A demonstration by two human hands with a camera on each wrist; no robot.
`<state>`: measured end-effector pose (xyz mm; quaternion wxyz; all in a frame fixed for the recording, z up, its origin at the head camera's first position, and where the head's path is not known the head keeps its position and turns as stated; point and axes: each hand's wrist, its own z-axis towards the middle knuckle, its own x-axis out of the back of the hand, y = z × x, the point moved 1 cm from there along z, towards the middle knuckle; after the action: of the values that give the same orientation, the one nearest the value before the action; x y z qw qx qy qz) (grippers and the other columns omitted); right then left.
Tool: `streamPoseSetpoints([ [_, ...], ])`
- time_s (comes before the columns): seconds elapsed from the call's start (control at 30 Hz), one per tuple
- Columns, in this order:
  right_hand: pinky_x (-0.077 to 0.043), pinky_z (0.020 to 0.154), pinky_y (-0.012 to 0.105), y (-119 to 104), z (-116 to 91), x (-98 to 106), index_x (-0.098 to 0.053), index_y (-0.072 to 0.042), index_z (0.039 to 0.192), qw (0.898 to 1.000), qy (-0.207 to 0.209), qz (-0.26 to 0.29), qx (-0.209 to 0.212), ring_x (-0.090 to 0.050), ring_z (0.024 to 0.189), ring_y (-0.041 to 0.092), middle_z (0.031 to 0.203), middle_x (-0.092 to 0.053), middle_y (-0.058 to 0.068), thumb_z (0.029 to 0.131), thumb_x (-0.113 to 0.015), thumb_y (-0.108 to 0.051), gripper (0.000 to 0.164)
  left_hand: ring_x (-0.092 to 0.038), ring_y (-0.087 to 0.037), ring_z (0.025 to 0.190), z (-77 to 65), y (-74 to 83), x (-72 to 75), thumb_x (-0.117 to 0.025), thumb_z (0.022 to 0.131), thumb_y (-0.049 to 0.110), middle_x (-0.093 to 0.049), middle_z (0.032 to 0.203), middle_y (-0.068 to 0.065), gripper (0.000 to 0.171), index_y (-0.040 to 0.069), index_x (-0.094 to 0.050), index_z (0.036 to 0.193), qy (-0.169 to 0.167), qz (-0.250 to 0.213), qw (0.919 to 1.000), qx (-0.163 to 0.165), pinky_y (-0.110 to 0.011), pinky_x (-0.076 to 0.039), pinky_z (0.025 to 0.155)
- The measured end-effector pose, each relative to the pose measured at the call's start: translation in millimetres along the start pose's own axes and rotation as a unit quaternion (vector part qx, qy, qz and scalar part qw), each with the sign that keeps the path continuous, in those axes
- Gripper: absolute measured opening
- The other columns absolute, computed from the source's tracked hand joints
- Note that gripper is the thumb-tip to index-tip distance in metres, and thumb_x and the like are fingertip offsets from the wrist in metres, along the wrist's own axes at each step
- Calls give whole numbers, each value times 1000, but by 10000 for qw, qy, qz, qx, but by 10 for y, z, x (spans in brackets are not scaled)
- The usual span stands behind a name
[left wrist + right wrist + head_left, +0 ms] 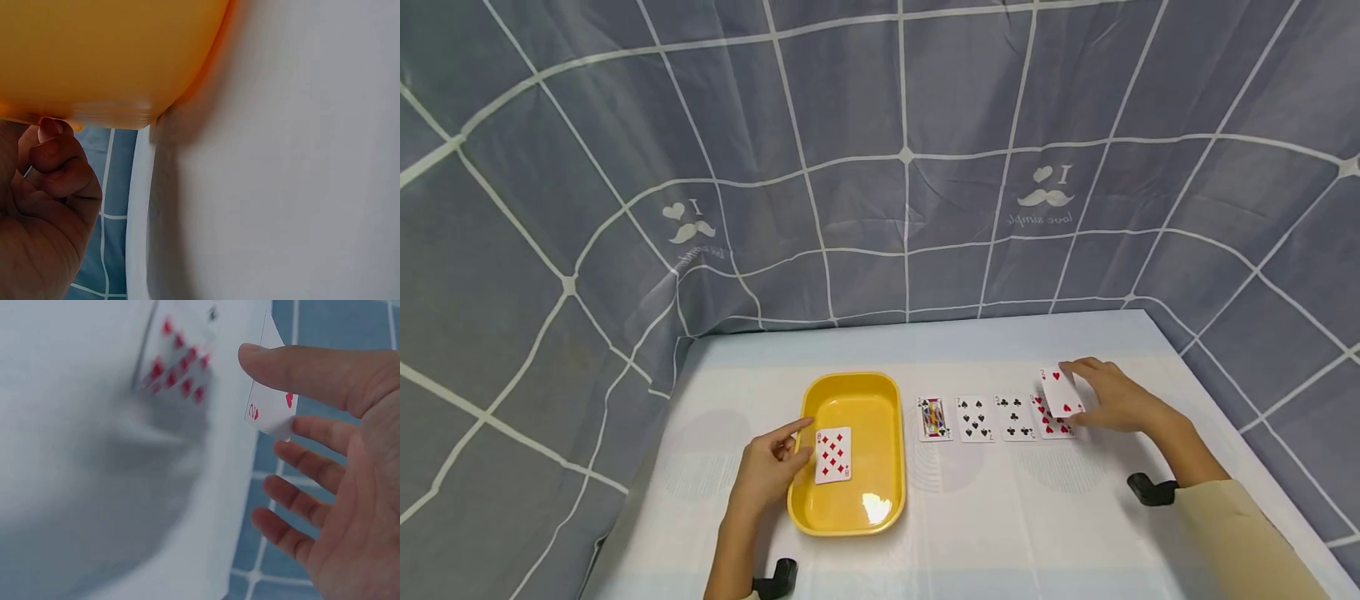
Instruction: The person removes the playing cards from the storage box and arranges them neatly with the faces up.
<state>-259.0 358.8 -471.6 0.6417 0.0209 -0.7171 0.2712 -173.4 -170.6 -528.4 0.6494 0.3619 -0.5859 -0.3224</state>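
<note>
yellow tray (872, 450): head view, near six o'clock in the frame, on the white tabletop (1000, 517); a diamond card (833, 455) lies inside, towards nine o'clock.
left hand (767, 471): at the tray's nine o'clock, grasping the rim.
row: from the tray towards three o'clock, a face card (934, 419), spade card (975, 419), club card (1015, 417) and red-pip card (1048, 427).
two of hearts (1060, 393): raised and tilted at the row's far end, overlapping the red-pip card in sight, grasped by the right hand (1112, 400).
tray rim: left wrist view, fingers curled at nine o'clock, one tip against the edge; a light, steady hold should suffice.
two's edges: right wrist view, between one and two o'clock, pinched by thumb and forefinger, other fingers loose; best gripped lightly, unbent, clear of its neighbour.
</note>
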Motion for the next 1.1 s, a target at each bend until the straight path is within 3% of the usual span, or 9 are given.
streamPoseSetpoints([
  [0.53, -36, 98, 66, 490, -136, -232, -45, 2, 139, 9989, -282, -102, -356, -42, 123, 50, 136, -47, 29, 69, -82, -25, 83, -39, -8, 55, -11, -13, 2, -74, 83, 13, -49, 70, -2, 40, 20, -69, 121, -24, -58, 9999, 125, -19, -30, 47],
  [1.1, -39, 93, 66, 525, -118, -298, -48, 0, 139, 9988, -229, -23, -427, -42, 118, 47, 133, -46, 27, 65, -81, -22, 84, -39, -9, 55, -29, 4, -1, -74, 83, 13, -48, 70, -2, 38, 21, -70, 120, 25, -109, 9998, 179, -19, -31, 48],
])
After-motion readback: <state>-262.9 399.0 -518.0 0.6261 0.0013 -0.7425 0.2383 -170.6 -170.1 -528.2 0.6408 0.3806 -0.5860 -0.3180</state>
